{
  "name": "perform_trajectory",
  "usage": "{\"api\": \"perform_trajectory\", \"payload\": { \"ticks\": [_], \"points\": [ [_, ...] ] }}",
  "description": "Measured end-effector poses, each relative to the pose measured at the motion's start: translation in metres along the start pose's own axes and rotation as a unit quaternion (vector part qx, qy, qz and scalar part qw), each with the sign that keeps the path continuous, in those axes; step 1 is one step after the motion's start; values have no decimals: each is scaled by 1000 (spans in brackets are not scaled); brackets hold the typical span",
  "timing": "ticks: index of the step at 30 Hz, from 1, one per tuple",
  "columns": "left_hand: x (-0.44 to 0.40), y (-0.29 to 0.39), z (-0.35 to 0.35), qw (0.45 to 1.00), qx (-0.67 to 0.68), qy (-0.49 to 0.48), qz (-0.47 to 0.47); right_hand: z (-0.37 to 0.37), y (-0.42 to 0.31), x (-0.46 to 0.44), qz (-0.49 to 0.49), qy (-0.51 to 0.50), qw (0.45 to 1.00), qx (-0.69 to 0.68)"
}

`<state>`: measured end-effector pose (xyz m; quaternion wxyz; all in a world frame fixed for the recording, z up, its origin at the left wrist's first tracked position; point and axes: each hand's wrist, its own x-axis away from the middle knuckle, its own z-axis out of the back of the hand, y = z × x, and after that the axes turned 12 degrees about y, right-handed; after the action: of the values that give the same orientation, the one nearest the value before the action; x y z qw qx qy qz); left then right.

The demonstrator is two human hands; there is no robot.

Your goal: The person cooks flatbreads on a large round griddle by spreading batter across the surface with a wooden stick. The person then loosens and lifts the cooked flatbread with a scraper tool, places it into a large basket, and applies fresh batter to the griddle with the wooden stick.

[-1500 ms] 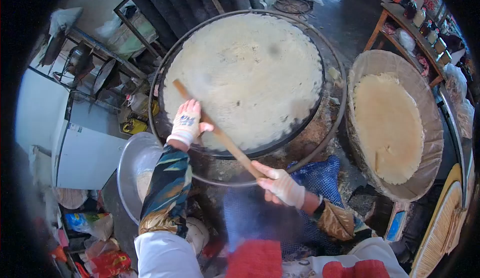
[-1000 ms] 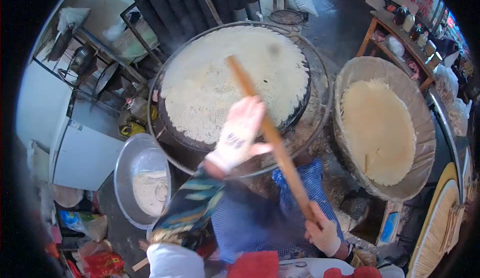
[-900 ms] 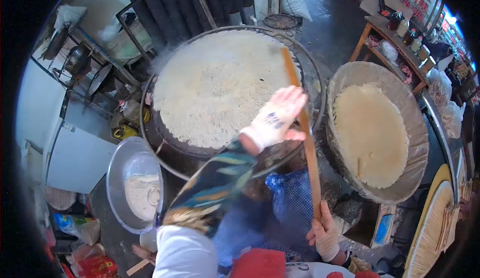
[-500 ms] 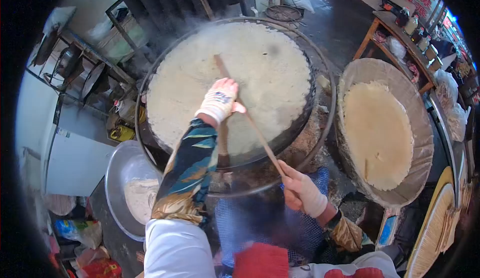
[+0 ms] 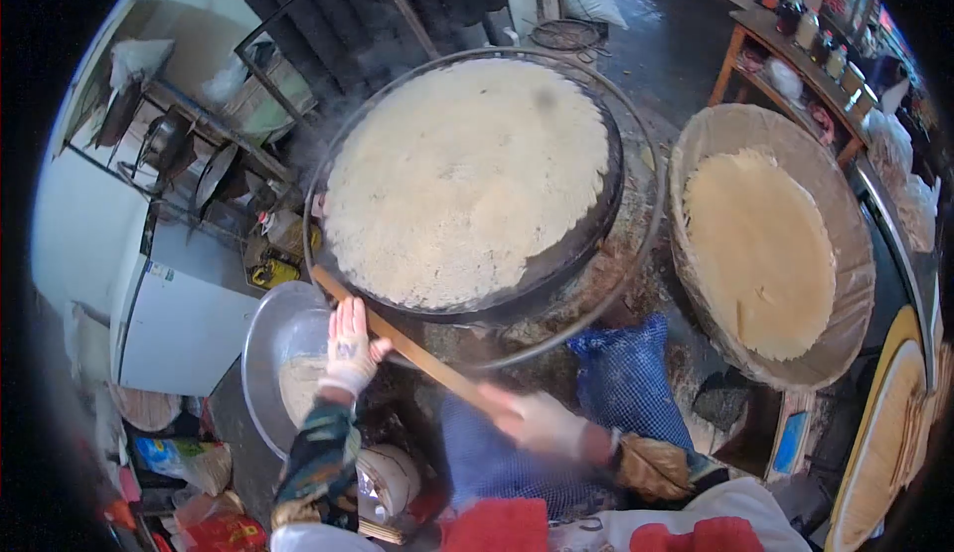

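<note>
My right hand [image 5: 542,423], gloved and blurred by motion, is closed around the near end of a long flat wooden spreader [image 5: 427,361]. Across the spreader near its far end lies my left hand [image 5: 352,345], also gloved, fingers stretched out and thumb apart. The spreader slants over the front left rim of a large round griddle [image 5: 586,244]. A pale, thin layer of batter [image 5: 467,184] covers most of the griddle, with faint steam at its back left. Below my left hand stands a metal basin [image 5: 266,343] holding a whitish mixture.
A lined round basket [image 5: 845,304] with a stack of flat pancakes [image 5: 760,254] stands at the right. A metal ring [image 5: 661,194] surrounds the griddle. Blue mesh material [image 5: 636,373] lies in front. Shelves with pots [image 5: 164,140] are at the left, a wooden bench with bottles [image 5: 795,65] at the back right.
The spreader has come off the batter toward me and to the left, over the griddle's front edge. Both hands moved with it, my left hand down and left, my right hand lower.
</note>
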<state>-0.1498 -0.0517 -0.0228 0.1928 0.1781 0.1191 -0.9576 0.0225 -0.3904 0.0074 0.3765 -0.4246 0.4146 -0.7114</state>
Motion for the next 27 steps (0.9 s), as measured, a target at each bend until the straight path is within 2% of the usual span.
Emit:
{"api": "perform_trajectory", "payload": {
  "ticks": [2,4,6,7,8,10,11,12,14,16,17,19,23,26,27],
  "points": [
    [-10,50,15,995,75,57,-11,7,26,50,62,87,994,-5],
    [-63,119,49,988,140,58,-35,24,44,102,-38,115,992,39],
    [-123,179,50,969,183,100,-135,42,53,147,-131,193,969,-76],
    [-153,210,49,949,234,123,-171,40,69,163,-87,260,957,-89],
    [-180,240,47,925,284,145,-208,45,64,166,-85,264,957,-81],
    [-225,284,29,899,325,92,-280,48,43,168,-205,339,882,-255],
    [-233,299,6,916,271,41,-293,52,34,158,-205,332,867,-311],
    [-238,304,-16,930,215,-11,-299,58,34,147,-204,325,872,-303],
    [-257,282,-25,941,189,19,-280,70,42,120,-170,254,866,-397],
    [-273,245,-20,953,167,-60,-247,82,41,91,-147,212,856,-448],
    [-270,229,-26,952,169,-65,-245,87,39,78,-148,157,838,-501],
    [-263,192,-39,973,136,-25,-183,90,40,54,-132,66,812,-565],
    [-227,124,-44,986,137,5,-93,81,28,16,-128,20,823,-553],
    [-178,72,-46,991,113,35,-61,58,18,-4,-171,-11,842,-511],
    [-159,57,-40,993,105,33,-50,49,17,-10,-171,-15,884,-434]
  ]
}}
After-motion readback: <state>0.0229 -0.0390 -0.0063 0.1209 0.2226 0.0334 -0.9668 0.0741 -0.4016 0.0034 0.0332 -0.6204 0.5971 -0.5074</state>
